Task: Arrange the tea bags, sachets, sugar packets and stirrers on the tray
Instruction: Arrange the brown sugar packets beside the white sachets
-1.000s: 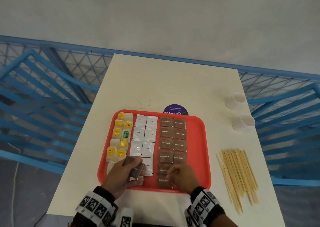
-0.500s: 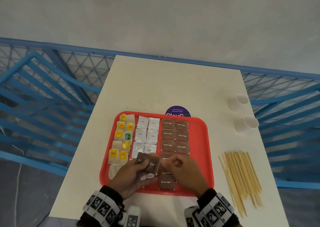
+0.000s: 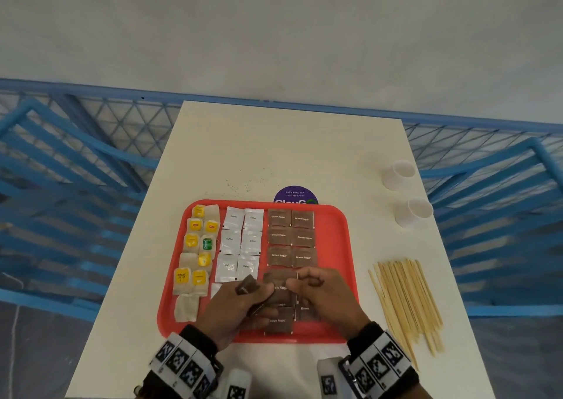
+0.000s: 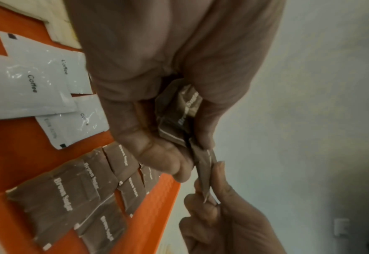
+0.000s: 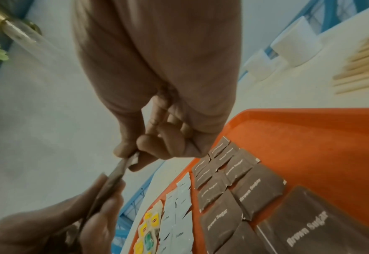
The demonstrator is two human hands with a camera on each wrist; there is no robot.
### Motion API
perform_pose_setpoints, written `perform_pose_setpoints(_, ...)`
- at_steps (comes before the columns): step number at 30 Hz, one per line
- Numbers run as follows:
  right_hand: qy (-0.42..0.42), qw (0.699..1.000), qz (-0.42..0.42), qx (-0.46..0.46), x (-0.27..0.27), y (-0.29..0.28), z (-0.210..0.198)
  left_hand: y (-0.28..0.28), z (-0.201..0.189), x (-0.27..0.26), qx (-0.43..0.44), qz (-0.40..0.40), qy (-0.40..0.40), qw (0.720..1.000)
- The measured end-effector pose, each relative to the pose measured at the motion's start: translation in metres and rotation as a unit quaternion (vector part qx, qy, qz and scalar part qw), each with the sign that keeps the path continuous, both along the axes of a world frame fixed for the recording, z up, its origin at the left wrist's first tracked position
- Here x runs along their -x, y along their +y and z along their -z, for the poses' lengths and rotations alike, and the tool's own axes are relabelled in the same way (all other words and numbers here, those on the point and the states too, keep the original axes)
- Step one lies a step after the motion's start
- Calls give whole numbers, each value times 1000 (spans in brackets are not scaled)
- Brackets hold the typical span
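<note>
A red tray (image 3: 335, 246) holds tea bags (image 3: 198, 246) on its left, white coffee sachets (image 3: 240, 243) in the middle and brown sugar packets (image 3: 291, 237) in two columns. My left hand (image 3: 259, 292) hovers over the tray's near part and grips a small stack of brown sugar packets (image 4: 179, 113). My right hand (image 3: 297, 280) meets it and pinches one brown packet (image 4: 205, 171) at the stack's edge, between thumb and forefinger (image 5: 131, 158). Wooden stirrers (image 3: 405, 301) lie loose on the table, right of the tray.
Two white paper cups (image 3: 399, 174) (image 3: 412, 212) stand at the table's right edge. A purple round sticker (image 3: 295, 194) peeks out behind the tray. Blue metal railings (image 3: 76, 185) flank the white table (image 3: 274, 149). The tray's right strip is bare.
My right hand left the packets laid at the tray's front and came to the left hand's stack, pinching one packet. Both hands drew together over the tray.
</note>
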State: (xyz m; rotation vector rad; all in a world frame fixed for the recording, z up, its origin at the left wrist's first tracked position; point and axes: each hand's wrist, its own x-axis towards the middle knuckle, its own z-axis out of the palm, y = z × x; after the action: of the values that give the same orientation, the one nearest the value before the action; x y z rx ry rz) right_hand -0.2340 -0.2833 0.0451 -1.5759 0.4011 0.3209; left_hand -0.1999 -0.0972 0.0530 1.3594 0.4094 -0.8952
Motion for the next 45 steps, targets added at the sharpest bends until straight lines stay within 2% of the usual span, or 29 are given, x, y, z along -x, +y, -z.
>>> perform_pose_setpoints(4,23,997,23,63,2,-21,12,-3,9,3,-42,3,-38,998)
perform_pose_setpoints(9,86,973,-72,200,21,-48,43,6,23,5,-46,-30,17,998)
perform_pose_setpoints(14,126,959,-87,239,30,-41,71,6,27,7,-56,-39,44,997)
perform_pose_setpoints(20,146,946,-59,284,29,-33,74,8,29,5,-64,18,-20,998)
perform_pose_setpoints(23,111,942,-47,314,25,-30,60,7,25,4,-57,1,-55,997)
perform_pose_setpoints(25,55,958,-28,281,20,-23,40,3,26,5,-59,-13,-71,996)
perform_pose_setpoints(28,35,985,-85,146,13,-7,16,-4,29,8,-57,-11,-86,995)
perform_pose_setpoints(30,19,986,-103,127,11,1,16,-10,30,10,-37,-13,-84,996)
perform_pose_setpoints(32,3,989,-72,129,10,3,18,-11,33,9,-38,-11,-84,996)
perform_pose_setpoints(35,19,995,-3,96,9,-3,20,-8,40,7,-51,-5,-72,996)
perform_pose_setpoints(38,48,997,-15,63,10,-3,21,-7,42,5,-38,-9,-60,997)
perform_pose_setpoints(41,49,997,-30,51,11,-2,22,-8,44,3,-43,-5,-99,994)
perform_pose_setpoints(45,59,998,21,-27,11,-3,22,-8,43,-3,-46,-6,-144,988)
